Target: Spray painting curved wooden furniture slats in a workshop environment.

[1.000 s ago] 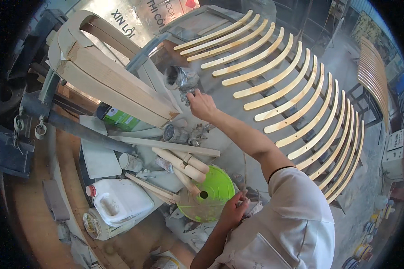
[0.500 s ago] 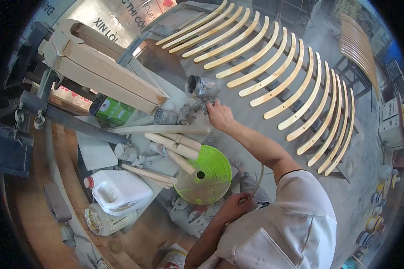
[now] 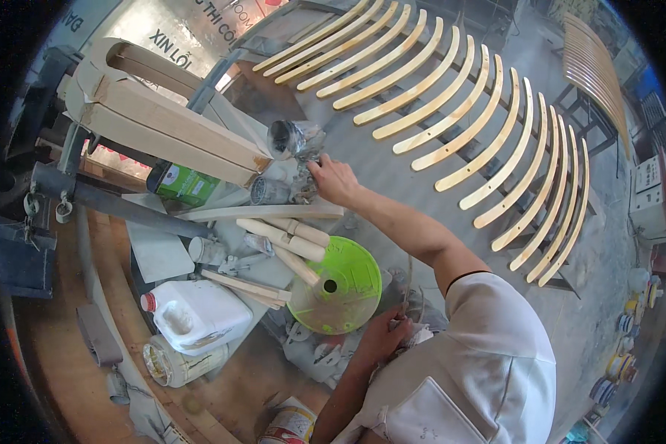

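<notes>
My right hand [image 3: 334, 181] reaches forward and grips a paint-crusted spray gun [image 3: 302, 186] whose metal cup [image 3: 292, 138] sits on top. It hovers over a cluttered bench, beside a small grey can [image 3: 263, 191]. My left hand [image 3: 385, 337] stays close to my white shirt, fingers closed around a thin hose [image 3: 407, 285] that runs upward from it. It is just right of a round green lid [image 3: 348, 285]. Pale wooden sticks [image 3: 285, 237] lie across the lid's far side.
A rack of curved pale wooden slats [image 3: 451, 118] fills the space ahead and to the right. Stacked wooden frame parts [image 3: 163, 118] and a green can [image 3: 185, 185] sit at the left. A white jerrycan [image 3: 200, 314], a jar [image 3: 174, 362] and a tin [image 3: 292, 425] stand nearby.
My right hand has drawn back from the slat rack and closed on the spray gun. The left hand stays by the green lid. The view has shifted slightly.
</notes>
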A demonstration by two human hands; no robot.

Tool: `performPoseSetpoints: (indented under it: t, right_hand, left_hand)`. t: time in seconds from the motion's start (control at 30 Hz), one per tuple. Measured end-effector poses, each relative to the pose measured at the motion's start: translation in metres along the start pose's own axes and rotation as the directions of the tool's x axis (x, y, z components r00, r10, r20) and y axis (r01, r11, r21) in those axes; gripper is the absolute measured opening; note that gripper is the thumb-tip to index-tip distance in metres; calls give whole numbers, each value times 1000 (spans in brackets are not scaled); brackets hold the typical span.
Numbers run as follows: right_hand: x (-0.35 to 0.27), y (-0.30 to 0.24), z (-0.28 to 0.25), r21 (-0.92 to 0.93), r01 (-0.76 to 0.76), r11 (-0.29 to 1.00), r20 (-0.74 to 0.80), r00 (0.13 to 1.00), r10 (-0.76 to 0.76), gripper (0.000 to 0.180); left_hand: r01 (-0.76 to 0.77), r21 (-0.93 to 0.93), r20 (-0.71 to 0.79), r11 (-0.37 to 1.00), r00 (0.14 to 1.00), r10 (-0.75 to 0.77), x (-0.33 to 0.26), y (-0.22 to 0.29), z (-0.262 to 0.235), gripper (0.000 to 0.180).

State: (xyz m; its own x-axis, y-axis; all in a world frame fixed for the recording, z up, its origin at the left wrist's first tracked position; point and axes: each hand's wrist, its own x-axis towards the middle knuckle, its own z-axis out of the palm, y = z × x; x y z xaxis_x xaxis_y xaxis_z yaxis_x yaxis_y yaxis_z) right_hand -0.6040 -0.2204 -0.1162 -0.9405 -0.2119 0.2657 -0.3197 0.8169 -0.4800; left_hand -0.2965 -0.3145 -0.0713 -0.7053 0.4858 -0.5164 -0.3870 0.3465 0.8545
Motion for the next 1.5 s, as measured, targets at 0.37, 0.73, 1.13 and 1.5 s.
performPoseSetpoints:
  t: [0.37, 0.73, 1.13, 1.5]
  right_hand:
    - [-140, 6, -24, -101, -289, 952, 50, 954, 295, 19]
    - [-259, -10, -53, -233, -549, 803, -12, 827, 562, 23]
    - [-190, -7, -30, 6, -259, 966, -4, 966, 259, 28]
    - [-344, 2, -34, -11, -561, 828, -73, 826, 559, 36]
  left_hand:
    - [-80, 296, 333, 952, 943, -25, -31, -25, 6, 35]
    - [-121, 354, 549, 927, 830, -101, -61, -56, 11, 32]
    - [-30, 426, 335, 904, 934, -126, -45, -31, 24, 37]
    - [-267, 505, 637, 821, 757, -146, -49, -54, 34, 32]
